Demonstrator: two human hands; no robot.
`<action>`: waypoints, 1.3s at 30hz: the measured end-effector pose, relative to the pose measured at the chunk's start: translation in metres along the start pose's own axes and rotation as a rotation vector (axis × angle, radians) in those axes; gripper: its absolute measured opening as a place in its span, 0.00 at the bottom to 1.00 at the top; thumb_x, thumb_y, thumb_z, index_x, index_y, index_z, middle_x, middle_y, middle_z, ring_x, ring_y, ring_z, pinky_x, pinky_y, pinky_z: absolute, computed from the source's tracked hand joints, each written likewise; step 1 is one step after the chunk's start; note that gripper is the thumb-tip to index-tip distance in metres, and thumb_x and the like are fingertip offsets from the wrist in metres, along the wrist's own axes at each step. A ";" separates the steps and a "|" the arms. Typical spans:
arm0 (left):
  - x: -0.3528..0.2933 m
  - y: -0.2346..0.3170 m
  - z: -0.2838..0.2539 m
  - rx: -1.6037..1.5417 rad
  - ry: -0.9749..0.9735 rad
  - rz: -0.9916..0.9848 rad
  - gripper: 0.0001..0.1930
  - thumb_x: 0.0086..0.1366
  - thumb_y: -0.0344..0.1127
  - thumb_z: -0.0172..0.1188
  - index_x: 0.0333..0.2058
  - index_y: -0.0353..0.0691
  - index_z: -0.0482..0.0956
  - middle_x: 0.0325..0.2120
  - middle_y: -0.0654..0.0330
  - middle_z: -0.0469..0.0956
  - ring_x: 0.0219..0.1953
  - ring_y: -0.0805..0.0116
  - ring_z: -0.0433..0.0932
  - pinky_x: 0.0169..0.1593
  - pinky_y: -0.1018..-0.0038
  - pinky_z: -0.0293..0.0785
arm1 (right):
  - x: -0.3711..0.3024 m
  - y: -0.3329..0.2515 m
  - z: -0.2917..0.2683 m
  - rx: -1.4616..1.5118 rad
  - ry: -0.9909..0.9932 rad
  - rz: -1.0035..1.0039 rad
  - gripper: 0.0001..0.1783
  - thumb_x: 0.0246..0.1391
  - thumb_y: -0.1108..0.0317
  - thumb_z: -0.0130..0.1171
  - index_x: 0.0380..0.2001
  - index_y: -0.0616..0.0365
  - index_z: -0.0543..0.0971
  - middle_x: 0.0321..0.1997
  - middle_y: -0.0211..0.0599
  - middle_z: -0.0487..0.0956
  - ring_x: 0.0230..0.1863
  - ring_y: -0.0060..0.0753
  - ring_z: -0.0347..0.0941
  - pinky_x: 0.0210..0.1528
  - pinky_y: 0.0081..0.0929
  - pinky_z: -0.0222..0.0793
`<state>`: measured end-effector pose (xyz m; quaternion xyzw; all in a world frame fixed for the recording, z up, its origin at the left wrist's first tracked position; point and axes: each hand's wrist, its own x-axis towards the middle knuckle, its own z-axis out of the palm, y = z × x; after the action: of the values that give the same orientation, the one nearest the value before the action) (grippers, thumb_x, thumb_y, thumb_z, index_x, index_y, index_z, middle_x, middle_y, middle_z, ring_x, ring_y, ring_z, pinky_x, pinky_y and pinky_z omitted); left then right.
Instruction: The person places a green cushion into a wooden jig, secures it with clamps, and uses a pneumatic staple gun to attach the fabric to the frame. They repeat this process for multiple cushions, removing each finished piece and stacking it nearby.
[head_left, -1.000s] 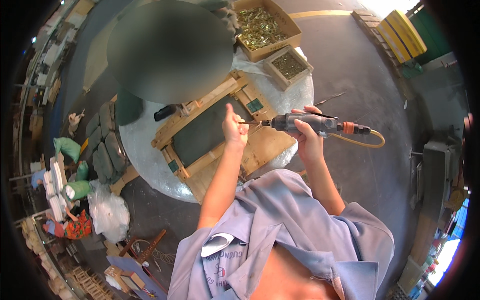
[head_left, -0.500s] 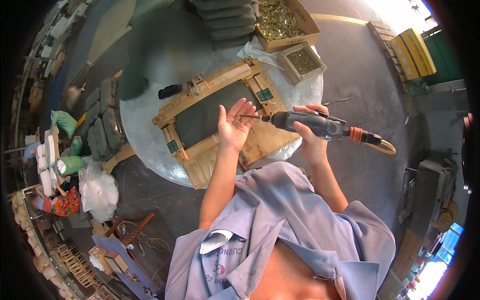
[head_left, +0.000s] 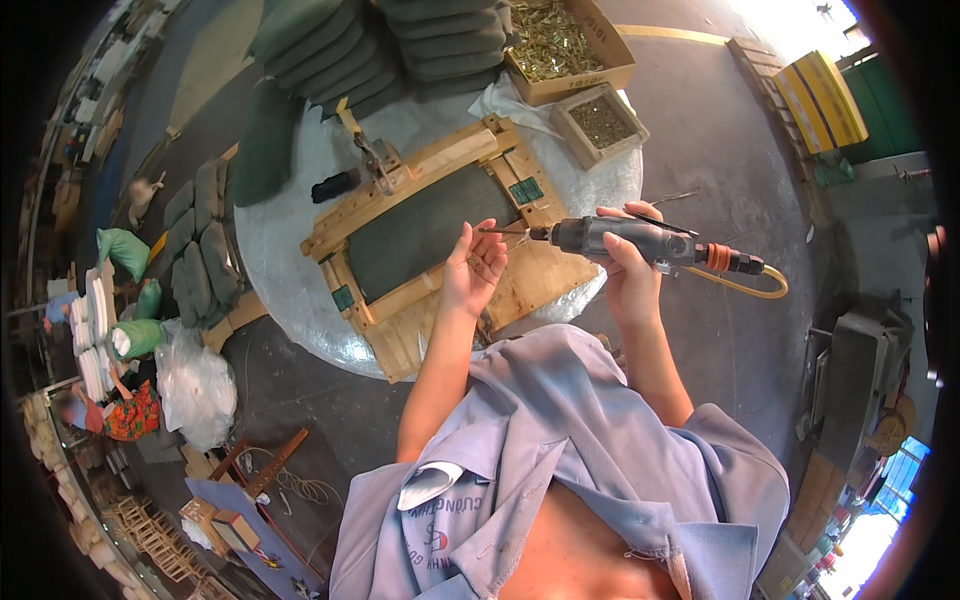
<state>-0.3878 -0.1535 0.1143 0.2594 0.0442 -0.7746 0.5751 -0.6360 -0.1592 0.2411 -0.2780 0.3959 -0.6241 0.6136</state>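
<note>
My right hand [head_left: 632, 265] is wrapped round a dark air screwdriver [head_left: 625, 238], held level with its long bit [head_left: 508, 231] pointing left. Palm up, my left hand [head_left: 474, 272] has its fingers curled in over a few small screws, and its thumb and fingertip are at the end of the bit. Whether a screw sits on the bit is too small to tell. Below both hands lies a wooden frame jig [head_left: 450, 150] around a dark green padded panel [head_left: 430, 235]. A toggle clamp [head_left: 378, 165] with a yellow handle stands on the jig's far side.
The round table [head_left: 290, 290] is wrapped in clear plastic. Dark cushions [head_left: 445, 45] are stacked at its far side. A cardboard box [head_left: 590, 80] of brass-coloured hardware and a wooden tray [head_left: 598, 125] of screws stand far right. A yellow air hose [head_left: 765, 290] trails from the screwdriver.
My left fingers have curled from an open palm and now meet the bit's tip. The blurred shape over the far left side is gone, uncovering the clamp and cushions.
</note>
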 end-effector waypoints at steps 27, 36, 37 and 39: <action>0.018 -0.020 0.005 -0.247 0.151 0.116 0.08 0.71 0.34 0.74 0.46 0.40 0.87 0.36 0.61 0.88 0.40 0.70 0.89 0.49 0.73 0.93 | 0.017 0.018 -0.014 -0.033 -0.017 -0.015 0.33 0.61 0.77 0.66 0.66 0.54 0.65 0.61 0.52 0.82 0.57 0.47 0.85 0.57 0.48 0.89; 0.030 -0.033 0.006 -0.274 0.265 0.190 0.07 0.74 0.37 0.71 0.45 0.43 0.87 0.36 0.64 0.87 0.40 0.71 0.88 0.42 0.78 0.89 | 0.028 0.036 -0.013 -0.230 -0.045 -0.135 0.36 0.56 0.77 0.71 0.65 0.54 0.67 0.61 0.52 0.82 0.61 0.43 0.80 0.67 0.43 0.76; 0.032 -0.034 0.005 -0.299 0.278 0.178 0.07 0.74 0.36 0.71 0.46 0.42 0.87 0.37 0.64 0.87 0.40 0.71 0.88 0.42 0.78 0.89 | 0.029 0.037 -0.014 -0.218 -0.039 -0.133 0.37 0.55 0.77 0.73 0.65 0.55 0.68 0.61 0.52 0.83 0.60 0.42 0.80 0.67 0.43 0.75; 0.036 -0.034 0.002 -0.352 0.297 0.165 0.07 0.73 0.34 0.72 0.46 0.42 0.86 0.38 0.65 0.86 0.40 0.71 0.87 0.43 0.78 0.89 | 0.034 0.040 -0.017 -0.163 -0.040 -0.059 0.37 0.56 0.77 0.71 0.66 0.54 0.66 0.62 0.54 0.82 0.62 0.44 0.80 0.66 0.43 0.78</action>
<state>-0.4264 -0.1738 0.0919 0.2691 0.2415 -0.6588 0.6598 -0.6315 -0.1871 0.1935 -0.3510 0.4247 -0.6018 0.5782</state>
